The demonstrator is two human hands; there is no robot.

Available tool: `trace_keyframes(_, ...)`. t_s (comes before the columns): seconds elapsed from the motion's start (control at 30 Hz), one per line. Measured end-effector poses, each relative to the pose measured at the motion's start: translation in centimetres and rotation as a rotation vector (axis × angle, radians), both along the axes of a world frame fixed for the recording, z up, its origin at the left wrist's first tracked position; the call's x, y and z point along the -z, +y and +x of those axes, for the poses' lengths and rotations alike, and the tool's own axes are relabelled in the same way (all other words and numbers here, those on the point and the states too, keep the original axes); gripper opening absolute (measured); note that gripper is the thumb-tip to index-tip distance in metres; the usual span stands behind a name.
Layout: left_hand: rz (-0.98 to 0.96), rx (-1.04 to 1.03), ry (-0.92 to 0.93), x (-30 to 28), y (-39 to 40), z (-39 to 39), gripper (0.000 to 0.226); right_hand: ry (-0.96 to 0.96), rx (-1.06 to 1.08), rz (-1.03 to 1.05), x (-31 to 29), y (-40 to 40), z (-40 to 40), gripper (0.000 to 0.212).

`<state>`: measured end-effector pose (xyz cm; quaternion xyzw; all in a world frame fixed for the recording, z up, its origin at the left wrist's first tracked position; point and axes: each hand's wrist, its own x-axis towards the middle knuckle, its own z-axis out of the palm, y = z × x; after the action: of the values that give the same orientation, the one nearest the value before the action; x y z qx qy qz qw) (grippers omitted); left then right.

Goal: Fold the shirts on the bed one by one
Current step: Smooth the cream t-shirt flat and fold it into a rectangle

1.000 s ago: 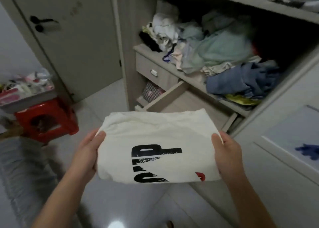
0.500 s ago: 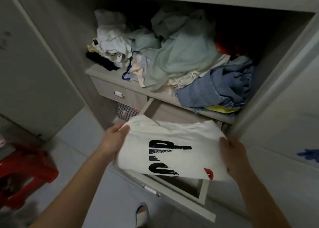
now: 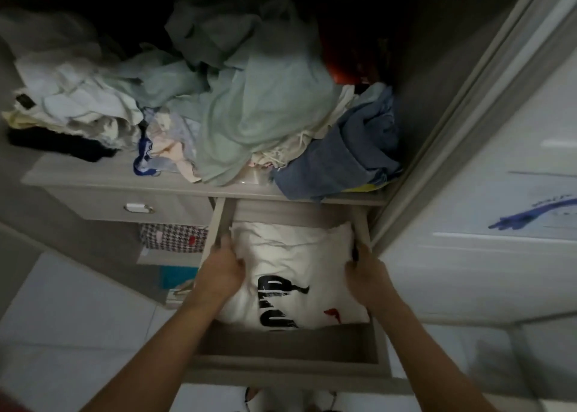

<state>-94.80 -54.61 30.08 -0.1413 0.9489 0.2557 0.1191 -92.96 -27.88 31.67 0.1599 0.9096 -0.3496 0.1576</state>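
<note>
A folded white shirt (image 3: 296, 265) with black letters and a small red mark lies inside the pulled-out wardrobe drawer (image 3: 290, 346). My left hand (image 3: 220, 271) grips the shirt's left edge, fingers curled under it against the drawer's left wall. My right hand (image 3: 365, 274) holds the shirt's right edge beside the drawer's right wall. Both forearms reach down into the drawer from the bottom of the view.
Above the drawer, a shelf (image 3: 109, 177) carries a messy heap of clothes: pale green (image 3: 259, 115), white (image 3: 78, 99), blue denim (image 3: 343, 155). A shut drawer (image 3: 137, 208) sits at left. A white wardrobe door (image 3: 499, 224) stands at right. Pale floor tiles (image 3: 78, 333) lie below left.
I have stepped up to the wardrobe and lowered the folded shirt from the air down into the open drawer. Both hands stayed on its edges.
</note>
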Motion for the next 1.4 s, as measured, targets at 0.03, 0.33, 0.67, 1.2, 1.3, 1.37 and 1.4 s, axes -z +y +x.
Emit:
trace_keyframes(0.03,-0.122,0.074,-0.026,0.5,0.8,0.3,0.069,-0.001,-0.072,0.101,0.6,-0.9,0.4,0.054)
trace_keyframes(0.33,-0.289,0.479,-0.178,8.6,2.3,2.0,0.077,-0.205,-0.297,0.337,7.4,-4.9,1.9,0.082)
trace_keyframes(0.67,-0.314,0.398,0.093,11.5,2.4,-2.9,0.085,0.033,-0.110,0.308,11.7,-5.9,-3.7,0.084)
trace_keyframes(1.2,-0.243,0.469,0.161,9.3,2.2,-0.9,0.077,0.010,-0.494,0.477,13.0,-6.5,-3.2,0.101)
trace_keyframes(1.3,-0.256,0.527,0.144,9.0,2.1,1.6,0.076,-0.022,-0.475,0.493,13.0,-6.4,-2.3,0.105)
trace_keyframes(1.37,-0.232,0.579,0.118,8.7,2.6,3.1,0.074,-0.027,-0.472,0.482,12.7,-6.5,-2.1,0.105)
trace_keyframes(1.4,-0.203,0.612,0.148,8.5,2.8,3.8,0.067,-0.028,-0.468,0.470,12.5,-6.5,-2.1,0.105)
